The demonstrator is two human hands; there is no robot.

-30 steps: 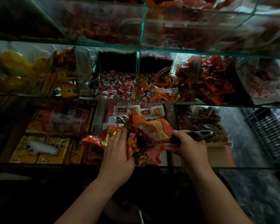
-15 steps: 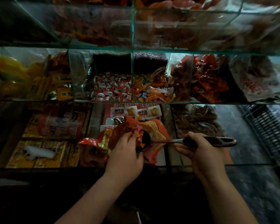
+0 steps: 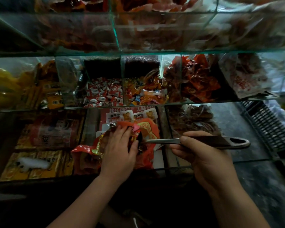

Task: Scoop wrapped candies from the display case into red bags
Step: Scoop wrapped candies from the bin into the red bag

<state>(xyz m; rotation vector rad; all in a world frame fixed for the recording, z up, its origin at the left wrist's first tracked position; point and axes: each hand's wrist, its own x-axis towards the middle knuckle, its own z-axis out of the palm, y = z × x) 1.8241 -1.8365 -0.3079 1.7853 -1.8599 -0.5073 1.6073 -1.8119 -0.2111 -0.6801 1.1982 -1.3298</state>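
A red bag [image 3: 148, 132] with gold print sits in front of the lowest glass shelf, its mouth held by my left hand [image 3: 120, 148], which grips its crumpled top edge. My right hand [image 3: 199, 152] holds a metal scoop [image 3: 212, 141] by its dark handle; the scoop's bowl is tucked into the bag's opening, mostly hidden behind my left hand. Wrapped candies lie in the middle shelf: red-and-white ones [image 3: 104, 94] and orange, blue mixed ones [image 3: 145, 94] in neighbouring glass compartments.
The glass display case [image 3: 118, 51] has three tiers with green-edged dividers. Red snack packets [image 3: 197, 79] fill the right compartment, yellow packs [image 3: 44, 86] the left. Boxed goods [image 3: 39, 160] lie at the bottom left. A black crate [image 3: 268, 129] stands on the floor at right.
The scoop's handle has swung from tilted up to level and out to the right. My left hand has closed further over the bag's mouth. The view has shifted slightly left.
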